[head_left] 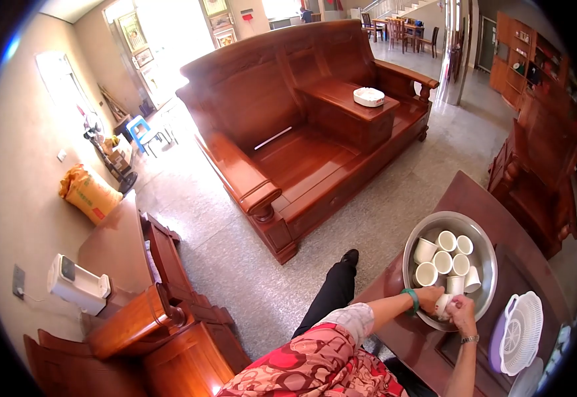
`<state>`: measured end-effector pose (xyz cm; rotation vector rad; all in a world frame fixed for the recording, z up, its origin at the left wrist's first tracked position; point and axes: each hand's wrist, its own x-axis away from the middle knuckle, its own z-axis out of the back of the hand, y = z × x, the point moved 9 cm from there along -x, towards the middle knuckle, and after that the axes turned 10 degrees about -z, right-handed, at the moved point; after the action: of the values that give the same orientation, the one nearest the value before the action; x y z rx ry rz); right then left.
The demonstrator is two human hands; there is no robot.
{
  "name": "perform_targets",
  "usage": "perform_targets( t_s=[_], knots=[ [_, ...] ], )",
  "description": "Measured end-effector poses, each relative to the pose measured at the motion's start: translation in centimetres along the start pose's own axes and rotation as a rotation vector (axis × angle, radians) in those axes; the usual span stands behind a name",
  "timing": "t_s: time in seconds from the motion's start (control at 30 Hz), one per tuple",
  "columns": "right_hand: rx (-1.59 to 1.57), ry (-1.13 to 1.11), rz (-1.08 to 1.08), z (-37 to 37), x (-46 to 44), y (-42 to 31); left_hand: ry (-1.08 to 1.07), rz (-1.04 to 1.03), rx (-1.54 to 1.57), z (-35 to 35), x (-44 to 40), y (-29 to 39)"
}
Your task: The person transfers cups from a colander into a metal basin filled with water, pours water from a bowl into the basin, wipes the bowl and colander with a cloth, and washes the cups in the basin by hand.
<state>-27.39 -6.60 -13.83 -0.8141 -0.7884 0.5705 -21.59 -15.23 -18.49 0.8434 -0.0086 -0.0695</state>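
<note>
A metal basin (pixel 410 246) on the dark wooden table holds several white cups (pixel 442 262), some upright and some tipped over. At the basin's near side, both hands meet around one small white cup (pixel 442 308) with a reddish mark. My left hand (pixel 427 299), with a green bangle at the wrist, is closed on the cup from the left. From the right, my right hand (pixel 462 314) pinches the same cup; a watch sits on that wrist. My fingers hide part of the cup.
A white plastic basket (pixel 523 334) with a purple tub (pixel 498 344) stands right of the basin on the table (pixel 458 192). Beyond is a large wooden sofa (pixel 255 99) bearing a white dish (pixel 368 97). A wooden cabinet (pixel 113 245) stands to the left.
</note>
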Motion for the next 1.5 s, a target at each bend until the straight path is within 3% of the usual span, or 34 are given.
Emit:
perform_targets(
  t_s=[0.13,0.2,0.27,0.33,0.4,0.43,0.5,0.53,0.6,0.67,0.73,0.8,0.9,0.97,1.07,1.13,1.3,1.37,1.43,1.5],
  knots=[
    [-0.191,0.16,0.006,1.1,-1.3,1.1,0.057,-0.084,-0.02,0.5,0.0,0.9],
    [-0.075,0.19,0.002,1.3,-3.0,3.7,0.031,-0.094,-0.022,0.2,-0.2,0.8],
    [0.653,0.387,0.264,1.0,-2.9,1.8,0.005,-0.106,-0.025,-0.2,-0.4,0.6],
    [0.645,0.361,0.147,1.0,-2.1,0.2,0.015,-0.024,0.035,-0.7,-0.6,-0.3],
    [0.482,0.034,0.105,-0.5,-3.0,1.6,-0.01,-0.013,0.017,-0.9,-0.6,-0.4],
    [0.483,0.037,0.107,-0.1,-2.9,1.3,-0.034,0.001,0.0,-0.8,-0.5,-0.4],
    [-0.057,-0.174,-0.215,0.1,-2.4,3.2,-0.036,0.079,0.101,0.5,0.3,0.2],
    [-0.058,-0.173,-0.215,0.4,-1.6,2.1,-0.039,0.159,0.205,0.7,0.7,0.0],
    [-0.144,-0.192,-0.143,0.0,0.1,-0.5,0.031,0.083,0.163,0.4,0.0,-0.6],
    [-0.071,-0.181,-0.086,-0.6,-0.3,-0.3,0.025,0.084,0.149,1.1,0.3,-0.1],
    [0.169,-0.148,0.166,-1.6,-0.6,-1.3,0.012,0.097,0.129,0.7,-0.1,-0.6],
    [0.237,-0.104,0.115,-1.4,-1.8,0.7,0.002,0.11,0.11,0.8,-0.2,-0.9],
    [0.066,-0.242,-0.033,-1.4,-1.1,0.2,-0.006,0.098,0.197,0.8,0.2,-0.5],
    [-0.112,-0.379,-0.222,-1.6,0.7,-1.0,0.218,0.051,0.523,2.0,0.6,-0.2],
    [-0.267,-0.349,-0.182,-1.0,0.3,-0.9,0.125,0.195,0.652,4.9,2.8,3.2],
    [-0.331,-0.356,-0.188,-1.2,0.2,-0.8,0.136,0.198,0.615,3.6,1.6,1.1],
    [0.151,-0.175,-0.013,-2.2,-1.1,0.4,-0.008,0.094,0.235,-3.7,-4.0,-7.4],
    [0.22,-0.184,0.007,-2.2,-3.2,4.1,-0.039,0.159,0.284,1.0,-0.4,-1.6],
    [0.291,-0.19,0.031,-2.4,-3.1,3.8,-0.067,0.221,0.329,1.4,0.6,-0.6],
    [0.164,-0.211,-0.162,-2.3,-2.7,3.8,0.065,0.272,0.367,1.4,0.9,-1.8]
  ],
)
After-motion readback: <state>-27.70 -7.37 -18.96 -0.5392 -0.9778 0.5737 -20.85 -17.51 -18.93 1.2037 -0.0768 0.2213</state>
